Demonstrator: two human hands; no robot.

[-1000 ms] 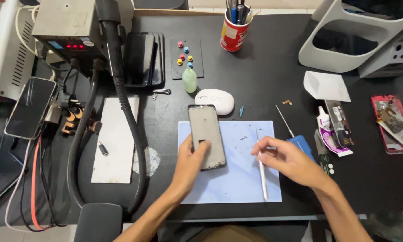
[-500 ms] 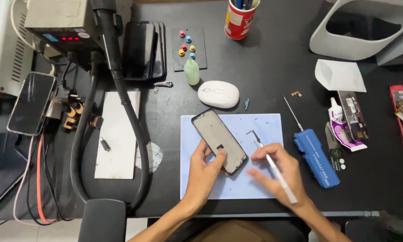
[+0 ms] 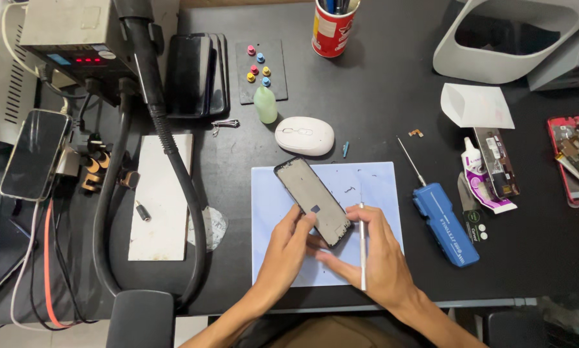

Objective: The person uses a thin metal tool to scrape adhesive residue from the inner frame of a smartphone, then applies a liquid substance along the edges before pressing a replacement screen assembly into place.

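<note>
A dark phone frame (image 3: 312, 198) lies tilted on a pale blue work mat (image 3: 373, 187) in the middle of the black desk. My left hand (image 3: 289, 248) grips the frame's lower end with thumb and fingers. My right hand (image 3: 370, 254) rests beside it on the mat, holding a thin white tool (image 3: 362, 248) upright, its tip near the frame's lower right corner. Small dark parts lie scattered on the mat above the tool.
A white mouse (image 3: 304, 135), a green bottle (image 3: 265, 103) and a tray of coloured screw bits (image 3: 257, 67) sit behind the mat. A blue electric screwdriver (image 3: 444, 222) lies right. A black hose (image 3: 173, 161), a white slab (image 3: 161, 193) and a phone (image 3: 35, 154) occupy the left.
The phone frame has been turned from upright to slanting, its top to the left. My right hand has come in close beside the left, bringing the white tool to the frame.
</note>
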